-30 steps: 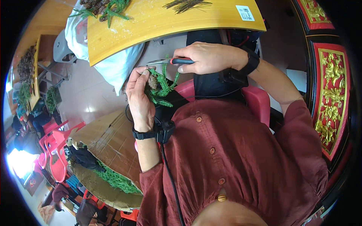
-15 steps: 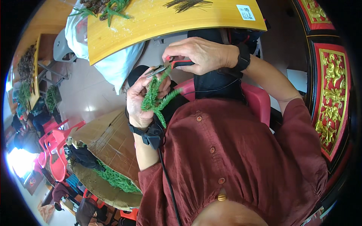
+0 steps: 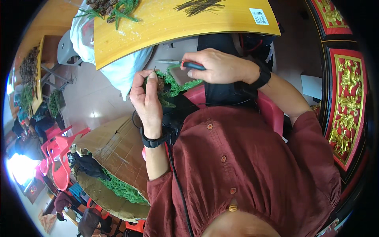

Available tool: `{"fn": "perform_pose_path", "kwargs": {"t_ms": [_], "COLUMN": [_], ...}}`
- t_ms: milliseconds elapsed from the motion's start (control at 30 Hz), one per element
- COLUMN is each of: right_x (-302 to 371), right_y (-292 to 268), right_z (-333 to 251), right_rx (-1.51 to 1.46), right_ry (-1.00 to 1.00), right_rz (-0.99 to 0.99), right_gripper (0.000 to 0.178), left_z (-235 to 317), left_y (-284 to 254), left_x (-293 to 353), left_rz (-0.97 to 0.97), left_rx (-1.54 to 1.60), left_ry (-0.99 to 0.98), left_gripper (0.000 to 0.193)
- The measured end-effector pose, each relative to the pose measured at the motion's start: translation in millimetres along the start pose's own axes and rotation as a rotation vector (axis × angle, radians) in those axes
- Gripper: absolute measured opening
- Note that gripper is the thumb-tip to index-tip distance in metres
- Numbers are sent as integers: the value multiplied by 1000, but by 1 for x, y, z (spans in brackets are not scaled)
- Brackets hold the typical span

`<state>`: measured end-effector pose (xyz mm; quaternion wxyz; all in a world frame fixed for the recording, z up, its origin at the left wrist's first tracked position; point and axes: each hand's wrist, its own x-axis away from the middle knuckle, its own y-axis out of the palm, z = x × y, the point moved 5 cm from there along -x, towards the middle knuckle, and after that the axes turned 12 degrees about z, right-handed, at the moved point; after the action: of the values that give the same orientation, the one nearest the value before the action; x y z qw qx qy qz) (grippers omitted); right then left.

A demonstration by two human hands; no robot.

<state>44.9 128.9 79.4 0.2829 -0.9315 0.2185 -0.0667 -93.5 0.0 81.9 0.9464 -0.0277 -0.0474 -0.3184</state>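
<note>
My left hand (image 3: 147,94) is closed, thumb on top, around a green artificial pine sprig (image 3: 174,87). Something brown and rounded, perhaps a pine cone, shows beside the thumb. The sprig's needled branches stick out to the right, over my lap. My right hand (image 3: 221,67) grips a pair of pliers by its red and black handles (image 3: 193,65). The slim metal jaws (image 3: 167,61) point left, just above the sprig, and appear to hold nothing.
A yellow table (image 3: 158,33) in front bears pine cones (image 3: 106,7) with green sprigs, thin dark wires (image 3: 199,6) and a white label. An open cardboard box (image 3: 114,154) of greenery (image 3: 122,191) stands at my left. White bags (image 3: 126,73) hang by the table; red chairs (image 3: 59,158) stand farther left.
My left hand has turned over, showing its back and swinging the sprig to the right. The pliers have come away from the sprig's top, with my right hand slightly lower and farther right.
</note>
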Motion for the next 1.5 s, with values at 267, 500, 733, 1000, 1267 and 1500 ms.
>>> {"fn": "perform_pose_path", "kwargs": {"t_ms": [267, 500, 733, 1000, 1267, 1500], "right_x": [1, -5, -2, -4, 3, -33], "right_y": [12, 0, -31, -76, -113, -292], "right_z": [-11, -26, -51, -77, -108, -132], "right_rx": [42, 131, 230, 306, 420, 620], "right_ry": [95, 107, 37, 46, -32, 165], "right_rz": [-55, -41, 115, 97, 249, 948], "right_gripper": [27, 24, 23, 24, 20, 36], "left_z": [7, 18, 52, 77, 100, 77], "left_y": [-3, -2, 13, 26, 28, -7], "left_x": [3, -1, 5, 5, 12, -2], "left_rz": [78, 50, 21, -165, -64, -41], "left_rx": [-232, -196, -172, 88, -160, -127], "left_ry": [204, 212, 125, -80, 270, 118], "left_gripper": [10, 10, 12, 17, 36, 42]}}
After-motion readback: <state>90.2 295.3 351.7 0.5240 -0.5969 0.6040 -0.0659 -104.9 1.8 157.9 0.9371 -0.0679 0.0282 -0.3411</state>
